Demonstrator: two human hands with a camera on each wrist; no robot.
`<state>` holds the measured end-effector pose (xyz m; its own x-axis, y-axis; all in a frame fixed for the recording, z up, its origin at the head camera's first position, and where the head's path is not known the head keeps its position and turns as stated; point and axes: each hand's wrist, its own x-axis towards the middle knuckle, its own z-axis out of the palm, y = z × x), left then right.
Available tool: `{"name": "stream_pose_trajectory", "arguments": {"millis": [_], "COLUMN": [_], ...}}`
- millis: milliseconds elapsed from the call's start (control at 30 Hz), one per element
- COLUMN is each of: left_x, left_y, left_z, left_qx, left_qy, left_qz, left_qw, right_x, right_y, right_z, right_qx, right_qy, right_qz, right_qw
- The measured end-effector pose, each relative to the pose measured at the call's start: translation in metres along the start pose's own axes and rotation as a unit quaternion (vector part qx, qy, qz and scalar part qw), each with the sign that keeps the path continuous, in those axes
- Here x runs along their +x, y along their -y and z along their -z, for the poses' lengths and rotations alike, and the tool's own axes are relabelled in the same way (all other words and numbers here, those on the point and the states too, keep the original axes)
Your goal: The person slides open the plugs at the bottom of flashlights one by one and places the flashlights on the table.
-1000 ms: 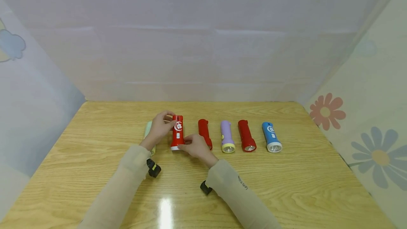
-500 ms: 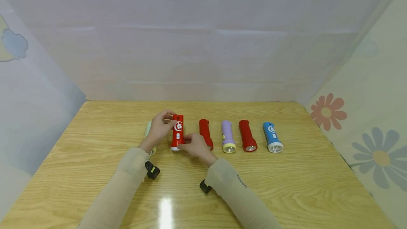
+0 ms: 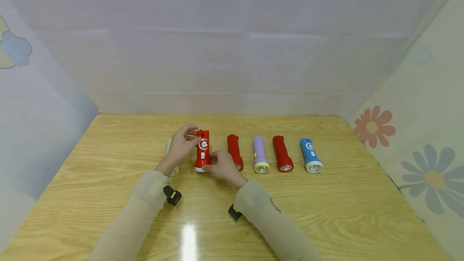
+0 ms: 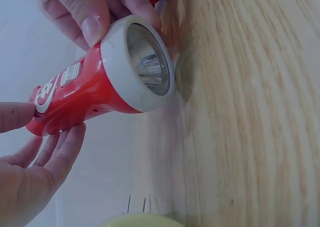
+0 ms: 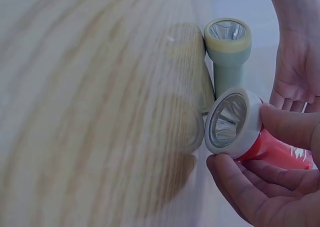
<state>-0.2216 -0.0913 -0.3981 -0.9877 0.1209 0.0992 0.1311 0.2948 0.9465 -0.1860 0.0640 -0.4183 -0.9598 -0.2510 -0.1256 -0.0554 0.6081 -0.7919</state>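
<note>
A red flashlight with a white head ring, a white slide switch and a white emblem is held between both hands. My left hand grips its tail end, thumb on the emblem side and fingers underneath, as the left wrist view shows. At the head end, my right hand pinches the white ring, thumb above and fingers below. The lens faces toward me, low over the wood. Just left of it lies a pale green flashlight with a yellow ring, partly covered by my left hand in the head view.
To the right, a row of flashlights lies on the wooden table: a red one, a purple one, another red one and a blue one. Two thin metal prongs rise beside the yellow ring. A pale wall stands behind.
My left wrist has shifted slightly to the left, uncovering more of the pale green flashlight's head. Both hands keep their hold on the red flashlight, which stays nearly in place.
</note>
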Motion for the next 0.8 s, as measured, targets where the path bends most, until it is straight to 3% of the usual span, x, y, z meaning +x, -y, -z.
{"name": "stream_pose_trajectory", "arguments": {"millis": [233, 467, 800], "left_x": [-0.002, -0.006, -0.014], "left_y": [-0.002, -0.003, -0.003], "left_z": [0.003, 0.003, 0.000], "left_qx": [-0.013, -0.026, -0.037], "left_qy": [0.007, 0.007, -0.003], "left_qz": [0.007, -0.020, -0.057], "left_qw": [0.9999, 0.9994, 0.9977], "right_x": [-0.001, 0.000, 0.002], "right_y": [0.002, 0.002, 0.001], "right_z": [0.000, 0.000, 0.001], "right_qx": [-0.006, -0.014, -0.037], "right_qy": [0.002, 0.007, 0.018], "right_qz": [0.002, -0.003, 0.024], "right_qw": [1.000, 1.000, 0.999]}}
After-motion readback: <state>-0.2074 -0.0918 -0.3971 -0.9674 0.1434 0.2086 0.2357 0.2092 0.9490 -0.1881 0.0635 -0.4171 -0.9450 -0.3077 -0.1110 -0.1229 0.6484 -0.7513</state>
